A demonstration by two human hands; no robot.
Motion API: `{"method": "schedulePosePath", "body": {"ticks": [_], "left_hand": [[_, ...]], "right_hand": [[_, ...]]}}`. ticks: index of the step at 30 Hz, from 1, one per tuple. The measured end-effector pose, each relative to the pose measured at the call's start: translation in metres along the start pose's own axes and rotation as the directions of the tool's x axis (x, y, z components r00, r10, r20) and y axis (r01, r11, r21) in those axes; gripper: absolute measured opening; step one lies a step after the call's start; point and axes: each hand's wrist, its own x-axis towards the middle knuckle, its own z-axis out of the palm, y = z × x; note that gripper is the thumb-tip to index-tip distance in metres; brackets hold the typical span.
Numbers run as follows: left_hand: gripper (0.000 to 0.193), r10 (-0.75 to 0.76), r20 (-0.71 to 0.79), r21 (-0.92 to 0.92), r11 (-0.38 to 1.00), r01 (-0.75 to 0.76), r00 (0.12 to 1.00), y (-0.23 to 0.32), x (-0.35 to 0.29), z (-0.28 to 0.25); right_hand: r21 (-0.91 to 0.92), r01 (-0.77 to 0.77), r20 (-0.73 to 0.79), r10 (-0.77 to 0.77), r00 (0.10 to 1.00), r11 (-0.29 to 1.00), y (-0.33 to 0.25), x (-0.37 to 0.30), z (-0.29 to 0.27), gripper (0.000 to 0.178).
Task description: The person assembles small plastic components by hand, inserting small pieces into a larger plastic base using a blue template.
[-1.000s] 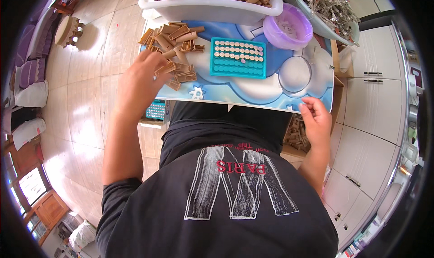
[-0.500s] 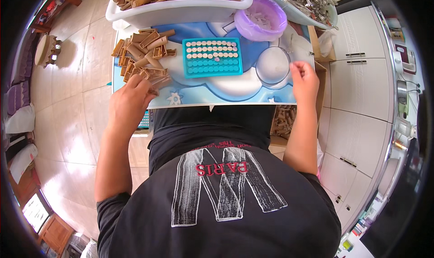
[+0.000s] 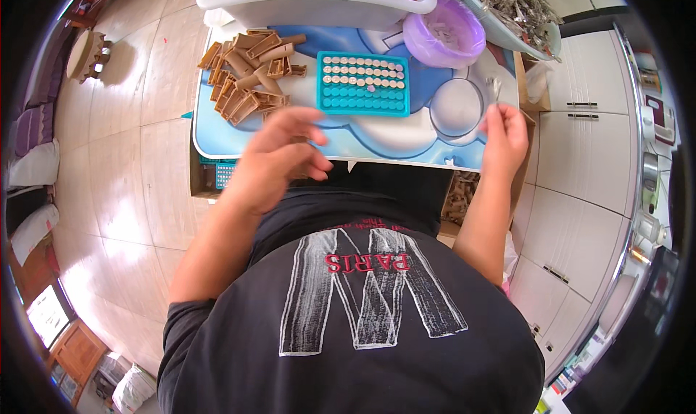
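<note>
My left hand point(image 3: 279, 156) is over the near left edge of the table, its fingers apart and nothing visible in them. Just beyond it lies a heap of brown half-tube pieces point(image 3: 243, 69). In the middle of the table is a teal tray point(image 3: 362, 112) with rows of small white round pieces point(image 3: 362, 71) in its far part; one pinkish piece point(image 3: 371, 89) sits below them. My right hand point(image 3: 507, 135) is at the table's right edge with thumb and forefinger pinched together. A small shiny, clear-looking scrap point(image 3: 495, 88) shows by its fingertips; whatever the pinch holds is too small to name.
A white bin point(image 3: 312, 11) full of brown pieces stands along the far edge. Beside it are a purple tub point(image 3: 428, 48) with pale scraps and a larger container of silvery shreds point(image 3: 511, 11). White cabinets point(image 3: 580, 153) line the right. A stool point(image 3: 85, 55) stands at the left.
My left hand has left the brown heap and moved right and nearer to me, its fingers spreading. The right hand stays pinched at the right edge. The whole view has shifted slightly.
</note>
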Motion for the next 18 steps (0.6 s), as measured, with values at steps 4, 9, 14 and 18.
{"method": "schedulePosePath", "body": {"ticks": [4,9,14,18], "left_hand": [[0.032,-0.264,0.218,-0.108,0.950,0.292,0.940,-0.020,0.017,0.017],[0.038,-0.406,0.212,-0.049,0.904,0.424,0.889,-0.027,0.025,0.028],[0.032,-0.402,0.197,0.002,0.912,0.410,0.894,-0.029,0.024,0.019],[0.029,-0.321,0.175,-0.047,0.942,0.334,0.931,-0.026,0.024,0.015]], "right_hand": [[-0.051,0.119,0.341,-0.094,0.935,0.992,-0.036,-0.078,0.012,0.007],[-0.071,0.354,0.742,-0.188,0.643,0.933,-0.055,-0.105,0.030,0.011],[-0.093,0.438,0.822,-0.179,0.541,0.894,-0.062,-0.103,0.035,0.010],[-0.033,0.386,0.894,-0.146,0.424,0.922,-0.059,-0.097,0.035,0.013]]}}
